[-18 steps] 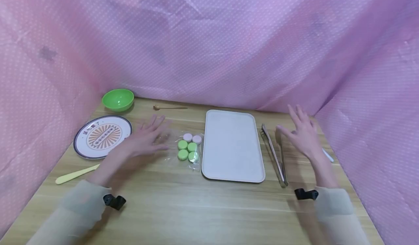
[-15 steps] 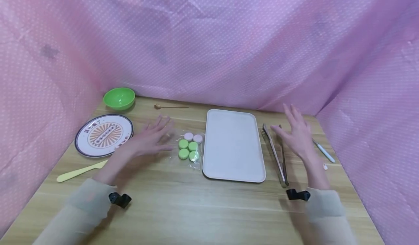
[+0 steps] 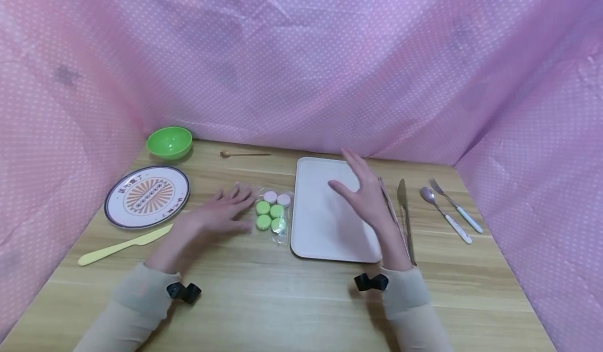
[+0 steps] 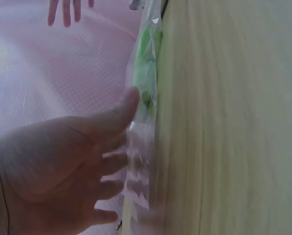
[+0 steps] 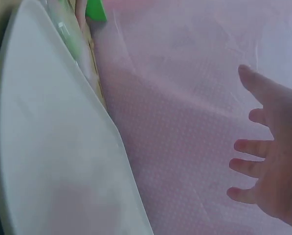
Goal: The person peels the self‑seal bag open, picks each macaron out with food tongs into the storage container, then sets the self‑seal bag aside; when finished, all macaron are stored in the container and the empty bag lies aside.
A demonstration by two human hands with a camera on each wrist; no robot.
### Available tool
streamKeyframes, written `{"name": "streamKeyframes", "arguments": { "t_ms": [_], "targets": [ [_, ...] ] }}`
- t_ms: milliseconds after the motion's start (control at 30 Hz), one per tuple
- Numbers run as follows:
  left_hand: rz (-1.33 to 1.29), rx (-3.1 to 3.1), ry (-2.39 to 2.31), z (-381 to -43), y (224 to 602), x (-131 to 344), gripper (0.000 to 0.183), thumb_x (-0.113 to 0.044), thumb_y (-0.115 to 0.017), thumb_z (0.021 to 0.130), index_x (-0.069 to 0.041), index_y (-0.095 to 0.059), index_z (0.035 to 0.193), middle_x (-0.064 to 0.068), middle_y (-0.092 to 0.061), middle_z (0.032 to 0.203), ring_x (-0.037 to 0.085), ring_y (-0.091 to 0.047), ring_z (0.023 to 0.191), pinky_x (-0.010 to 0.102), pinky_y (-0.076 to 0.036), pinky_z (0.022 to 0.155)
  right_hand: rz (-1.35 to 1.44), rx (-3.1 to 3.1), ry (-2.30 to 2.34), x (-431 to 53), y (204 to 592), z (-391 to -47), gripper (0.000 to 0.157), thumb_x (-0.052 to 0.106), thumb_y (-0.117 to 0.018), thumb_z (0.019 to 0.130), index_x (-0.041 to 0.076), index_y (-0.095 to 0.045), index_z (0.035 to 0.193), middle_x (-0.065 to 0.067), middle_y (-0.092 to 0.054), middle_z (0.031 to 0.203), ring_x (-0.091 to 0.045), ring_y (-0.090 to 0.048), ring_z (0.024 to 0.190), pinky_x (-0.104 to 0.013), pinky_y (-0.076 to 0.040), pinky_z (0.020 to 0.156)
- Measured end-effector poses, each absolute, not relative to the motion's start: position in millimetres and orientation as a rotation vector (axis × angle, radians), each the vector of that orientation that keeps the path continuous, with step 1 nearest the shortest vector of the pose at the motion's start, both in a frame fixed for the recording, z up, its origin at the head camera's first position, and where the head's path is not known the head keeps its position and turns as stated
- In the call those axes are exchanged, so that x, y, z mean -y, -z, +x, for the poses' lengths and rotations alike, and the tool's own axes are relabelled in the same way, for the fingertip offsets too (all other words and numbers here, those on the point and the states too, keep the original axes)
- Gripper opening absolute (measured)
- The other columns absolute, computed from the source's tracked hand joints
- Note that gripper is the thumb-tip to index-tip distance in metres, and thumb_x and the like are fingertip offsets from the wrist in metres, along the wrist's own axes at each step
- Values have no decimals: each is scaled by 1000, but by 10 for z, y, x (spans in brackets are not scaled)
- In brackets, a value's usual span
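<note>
In the head view my left hand (image 3: 219,215) reaches over the left end of a clear plastic bag (image 3: 281,238) of green and pale pink macarons (image 3: 263,208). Its fingers are spread; in the left wrist view they lie beside or on the bag's loose film (image 4: 141,166), and I cannot tell whether they touch. My right hand (image 3: 369,200) hovers above the right part of a white rectangular tray (image 3: 325,205), fingers extended and holding nothing. The right wrist view has this hand (image 5: 278,156) apart from the tray (image 5: 62,137).
Left: a green bowl (image 3: 169,144), a patterned plate (image 3: 134,213) and a yellow knife (image 3: 110,249). A small brown stick (image 3: 247,155) lies behind the bag. Right: metal tongs (image 3: 388,200), partly hidden, a table knife (image 3: 406,216), a spoon (image 3: 443,212) and a fork (image 3: 454,204).
My right hand has moved left, from over the cutlery to over the tray, uncovering the spoon and fork. My left hand has shifted slightly right, nearer the macarons.
</note>
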State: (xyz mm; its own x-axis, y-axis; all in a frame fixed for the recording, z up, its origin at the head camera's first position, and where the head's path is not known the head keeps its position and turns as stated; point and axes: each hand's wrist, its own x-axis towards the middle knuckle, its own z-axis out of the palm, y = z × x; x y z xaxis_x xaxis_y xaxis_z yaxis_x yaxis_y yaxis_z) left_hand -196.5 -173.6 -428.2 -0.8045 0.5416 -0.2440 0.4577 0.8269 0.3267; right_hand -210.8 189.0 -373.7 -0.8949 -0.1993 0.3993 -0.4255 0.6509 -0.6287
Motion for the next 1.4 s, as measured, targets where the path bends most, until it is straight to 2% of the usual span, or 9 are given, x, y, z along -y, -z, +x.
{"name": "streamKeyframes", "arguments": {
  "t_ms": [233,533,700,833,1033,1400],
  "targets": [
    [706,-2645,-338,-1933,4230,1675,84,-57,-51,88,-14,-15,151,12,-4,159,41,-1,145,65,-7,114,658,2564,-1047,-1497,3826,-2083,71,47,-68,82,31,-37,144,2,-40,149,-21,-37,138,-44,-32,114],
    [664,-2675,-251,-1872,4169,1599,82,-52,-53,89,-11,-16,151,13,-7,159,43,-6,144,67,-11,112,816,2732,-782,-1136,3992,-1913,64,49,-68,81,24,-49,136,-3,-48,142,-21,-45,131,-48,-42,104],
    [643,-2675,-257,-1853,4161,1598,82,-53,-53,89,-11,-17,151,14,-7,159,44,-5,144,67,-9,112,901,2857,-616,-1016,4122,-1833,61,58,-68,76,26,-53,126,1,-55,124,-16,-53,114,-38,-48,91],
    [650,-2677,-249,-1861,4170,1596,83,-53,-53,89,-11,-17,151,15,-7,159,44,-5,144,68,-9,111,954,2944,-545,-952,4173,-1765,61,61,-72,69,24,-53,113,5,-51,106,-12,-50,96,-31,-47,78],
    [655,-2682,-231,-1868,4188,1600,86,-54,-54,87,-10,-17,150,15,-8,159,44,-6,144,68,-10,111,991,2991,-462,-857,4216,-1666,58,61,-75,65,24,-53,103,7,-47,101,-12,-46,90,-28,-41,72],
    [656,-2685,-246,-1868,4169,1581,86,-55,-55,87,-10,-18,150,16,-8,159,44,-6,144,68,-11,112,983,2941,-215,-796,4252,-1642,36,45,-73,73,23,-50,91,6,-45,93,-14,-46,84,-27,-39,64]
  ]
}}
